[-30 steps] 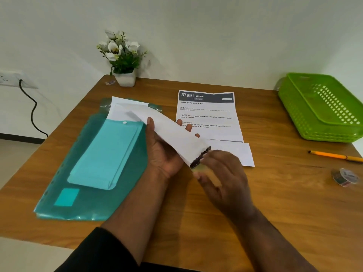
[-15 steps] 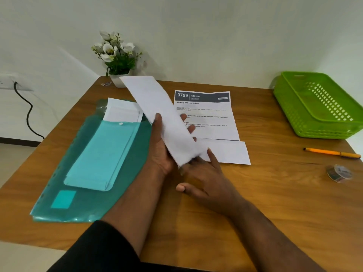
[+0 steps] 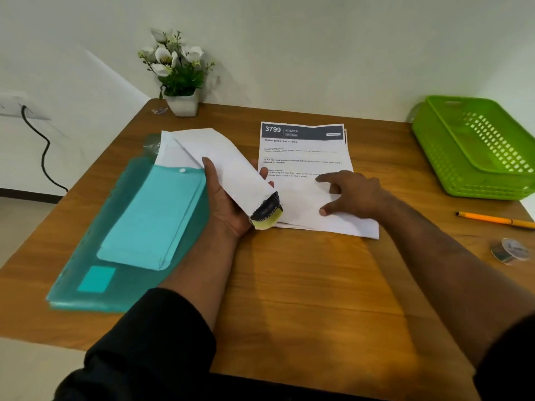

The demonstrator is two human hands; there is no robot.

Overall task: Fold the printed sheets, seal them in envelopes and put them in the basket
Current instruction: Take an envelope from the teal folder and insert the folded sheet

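My left hand (image 3: 228, 209) grips a long white envelope (image 3: 225, 166) from below, slanted over the table, its black and yellow flap end (image 3: 266, 212) pointing toward me. My right hand (image 3: 350, 195) lies with fingers spread on the printed sheet (image 3: 304, 157), headed "3799 KITCHEN", which lies flat at the table's middle. A folded white paper (image 3: 356, 227) pokes out under the sheet's near edge. The green basket (image 3: 451, 151) stands at the far right with nothing visible inside.
A teal plastic folder (image 3: 150, 221) with more white envelopes (image 3: 170, 151) sticking out lies on the left. A potted flower (image 3: 179, 79) stands at the back. An orange pencil (image 3: 495, 219) and a tape roll (image 3: 509, 251) lie at the right edge.
My left hand lowered the envelope from upright to a flatter slant, flap end toward me. My right hand left the envelope's end and moved right onto the printed sheet.
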